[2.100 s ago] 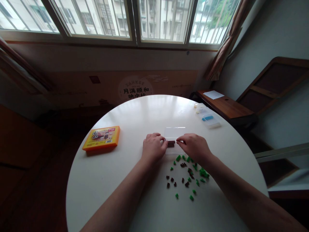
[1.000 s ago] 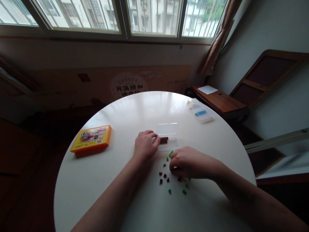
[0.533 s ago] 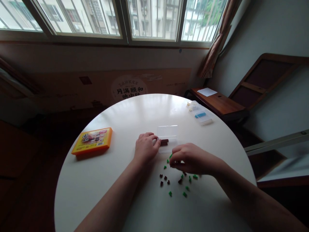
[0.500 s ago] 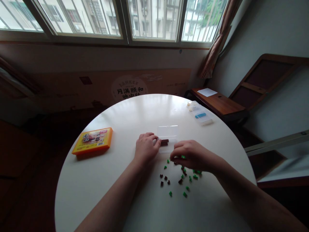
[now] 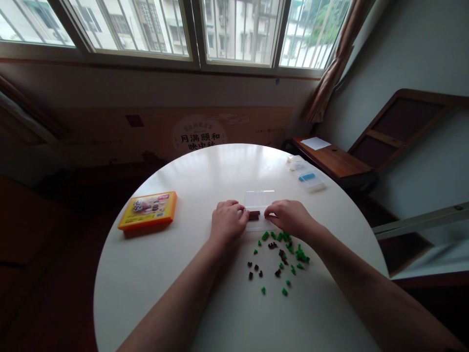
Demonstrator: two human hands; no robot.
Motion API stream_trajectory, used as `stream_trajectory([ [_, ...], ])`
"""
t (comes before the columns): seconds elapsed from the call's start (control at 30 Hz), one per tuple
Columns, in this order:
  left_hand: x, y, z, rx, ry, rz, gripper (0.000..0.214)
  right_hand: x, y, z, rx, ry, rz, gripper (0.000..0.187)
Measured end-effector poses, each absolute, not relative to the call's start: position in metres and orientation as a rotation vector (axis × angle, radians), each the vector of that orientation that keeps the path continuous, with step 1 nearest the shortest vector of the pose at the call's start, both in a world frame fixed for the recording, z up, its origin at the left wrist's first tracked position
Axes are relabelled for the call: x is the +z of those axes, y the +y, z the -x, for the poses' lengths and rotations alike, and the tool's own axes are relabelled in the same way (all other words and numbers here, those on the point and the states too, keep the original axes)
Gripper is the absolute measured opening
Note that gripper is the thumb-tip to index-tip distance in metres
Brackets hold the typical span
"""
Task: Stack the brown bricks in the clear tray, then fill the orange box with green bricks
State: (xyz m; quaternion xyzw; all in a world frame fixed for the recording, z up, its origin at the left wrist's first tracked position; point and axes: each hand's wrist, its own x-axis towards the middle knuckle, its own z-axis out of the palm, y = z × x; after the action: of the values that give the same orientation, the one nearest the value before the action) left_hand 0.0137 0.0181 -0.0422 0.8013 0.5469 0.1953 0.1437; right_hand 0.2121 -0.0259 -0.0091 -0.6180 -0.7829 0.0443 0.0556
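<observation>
An open, hinged clear plastic box lies near the middle of the table, its lid folded back. In it, a row of dark brown pieces is lined up. My left hand is closed about the left end of the box, with thumb and forefinger beside the brown row. At the right end, my right hand has its thumb and forefinger pinched; a tiny dark thing shows at the tips, too small to make out. Loose green pieces and brown pieces are scattered in front of the box.
On the left of the round white table lies a yellow and orange box. Clear cases, one holding something blue, are at the far right. Beyond the table edge stands a wooden chair with paper on it.
My right hand has moved up and away from the loose pieces to the right end of the clear box, uncovering more green pieces. My left hand stays at the box. The view has shifted slightly.
</observation>
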Motion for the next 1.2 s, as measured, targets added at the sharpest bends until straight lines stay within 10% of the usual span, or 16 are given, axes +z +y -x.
stream_trajectory([
  [1.2,-0.044,0.019,-0.014,0.559,1.568,-2.331,0.029,-0.017,-0.023,-0.198,0.135,-2.162,2.115,0.028],
])
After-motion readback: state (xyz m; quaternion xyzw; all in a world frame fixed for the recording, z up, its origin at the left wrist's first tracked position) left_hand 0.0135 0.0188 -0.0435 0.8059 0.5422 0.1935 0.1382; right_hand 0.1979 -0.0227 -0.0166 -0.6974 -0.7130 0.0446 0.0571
